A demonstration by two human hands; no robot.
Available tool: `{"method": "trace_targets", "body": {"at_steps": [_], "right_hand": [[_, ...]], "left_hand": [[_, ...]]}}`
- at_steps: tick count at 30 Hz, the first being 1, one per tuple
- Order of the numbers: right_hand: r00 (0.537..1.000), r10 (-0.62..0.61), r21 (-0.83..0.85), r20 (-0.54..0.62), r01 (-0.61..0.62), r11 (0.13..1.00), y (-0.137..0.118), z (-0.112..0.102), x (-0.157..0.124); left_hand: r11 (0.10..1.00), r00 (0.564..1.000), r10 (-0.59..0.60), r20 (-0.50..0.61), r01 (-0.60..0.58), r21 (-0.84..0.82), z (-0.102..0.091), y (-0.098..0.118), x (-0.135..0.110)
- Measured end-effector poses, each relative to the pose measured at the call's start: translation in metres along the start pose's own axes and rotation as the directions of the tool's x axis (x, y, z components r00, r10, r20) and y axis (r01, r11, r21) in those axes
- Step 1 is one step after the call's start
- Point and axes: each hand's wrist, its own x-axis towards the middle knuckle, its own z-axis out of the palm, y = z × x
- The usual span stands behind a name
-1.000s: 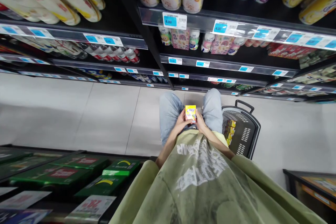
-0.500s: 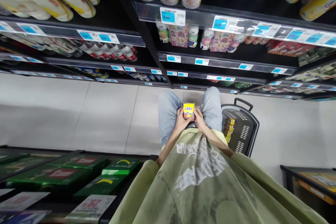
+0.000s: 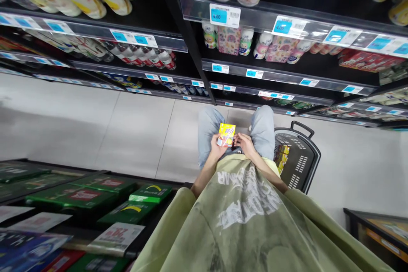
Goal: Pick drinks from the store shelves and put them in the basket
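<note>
Left grip (image 3: pixel 218 147) holding yellow box (image 3: pixel 227 134) by lower-left side; right grip (image 3: pixel 244 142) loosely parted, beside.

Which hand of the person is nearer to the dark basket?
The right hand, with the right leg between it and the basket. The left hand, holding the yellow box, is farther left.

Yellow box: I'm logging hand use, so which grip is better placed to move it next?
Probably the left: the left grip holds the yellow box, while the right grip, by the box's right edge, has no clear hold on it.
</note>
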Motion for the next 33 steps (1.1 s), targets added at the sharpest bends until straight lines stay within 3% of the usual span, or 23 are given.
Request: {"method": "trace_targets", "body": {"at_steps": [4,12,21,33], "right_hand": [[1.0,0.027,-0.013,0.014,-0.027,1.0,0.0,-0.001,-0.002],[0.998,0.03,-0.036,0.055,-0.028,0.999,-0.003,0.001,-0.008],[0.998,0.022,-0.047,0.061,-0.019,0.999,-0.003,0.0,-0.008],[0.998,-0.018,-0.122,0.062,0.025,0.992,0.004,0.004,-0.005]], "left_hand": [[0.997,0.998,-0.045,0.048,0.048,-0.059,-0.001,0.008,-0.006],[0.984,1.0,0.008,0.03,-0.002,-0.179,0.0,0.014,-0.011],[0.988,1.0,-0.022,0.021,0.025,-0.153,-0.003,0.01,-0.006],[0.988,0.988,0.156,0.022,-0.156,0.0,0.011,-0.004,0.0]]}}
